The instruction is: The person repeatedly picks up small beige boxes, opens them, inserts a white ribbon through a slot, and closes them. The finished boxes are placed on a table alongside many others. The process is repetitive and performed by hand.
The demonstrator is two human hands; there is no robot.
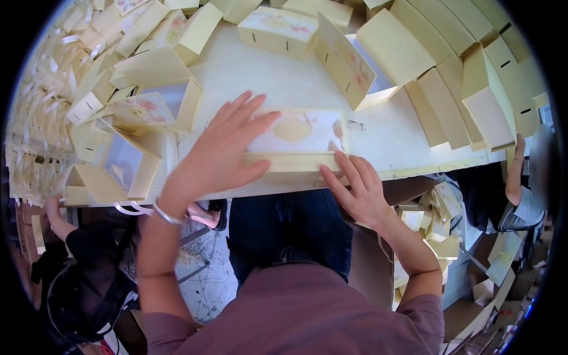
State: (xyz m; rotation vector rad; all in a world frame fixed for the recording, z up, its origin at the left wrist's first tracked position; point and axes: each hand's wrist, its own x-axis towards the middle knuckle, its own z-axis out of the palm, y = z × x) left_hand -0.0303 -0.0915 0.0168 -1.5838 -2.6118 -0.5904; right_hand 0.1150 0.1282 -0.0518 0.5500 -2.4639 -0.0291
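A closed cream cardboard box (296,131) with a floral print on its white lid lies at the table's near edge, long side toward me. My left hand (228,145) is over its left end, fingers spread, thumb toward the front face; slight blur hides whether it touches. At the front right corner, my right hand (361,189) rests its stretched fingertips on the box's edge, thumb and index finger apart. Beyond it to the right stands an open box (378,56) with a printed flap and pale lining. Two more open boxes (168,100) (127,163) lie to the left.
Stacked cream boxes (444,35) line the far right of the white table (236,77). Ribboned boxes (44,118) pile up at far left. Below the table on the right is a carton of boxes (435,219). Other people work at left (89,254) and right (520,195).
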